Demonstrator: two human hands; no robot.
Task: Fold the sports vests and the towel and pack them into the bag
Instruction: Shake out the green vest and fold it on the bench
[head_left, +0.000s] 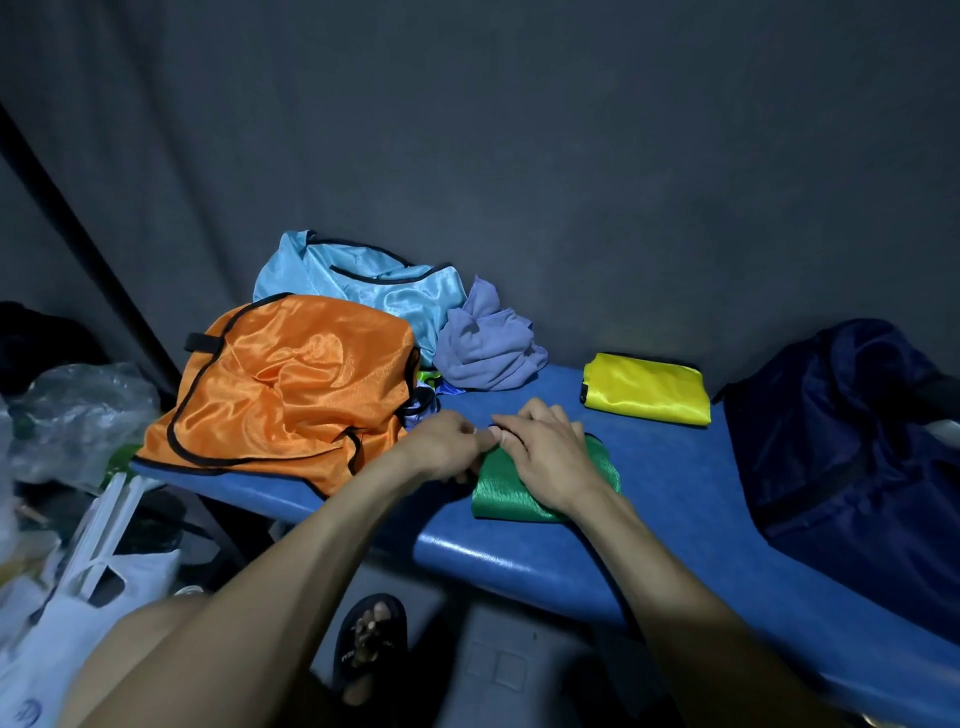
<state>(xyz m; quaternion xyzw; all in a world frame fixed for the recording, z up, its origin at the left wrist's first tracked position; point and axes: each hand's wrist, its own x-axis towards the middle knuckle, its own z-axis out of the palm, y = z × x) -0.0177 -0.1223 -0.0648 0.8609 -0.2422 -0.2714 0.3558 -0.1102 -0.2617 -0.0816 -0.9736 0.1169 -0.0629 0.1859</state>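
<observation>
Both hands work a folded green vest near the bench's front edge: the right hand lies flat on it, the left hand pinches its left end. A folded yellow vest lies toward the back edge.

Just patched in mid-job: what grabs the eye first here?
Both hands meet at the middle of the blue bench: the right hand lies on a folded green vest while the left hand pinches its edge. A crumpled orange vest dominates the left; a folded yellow vest lies behind, beside the dark bag.
</observation>
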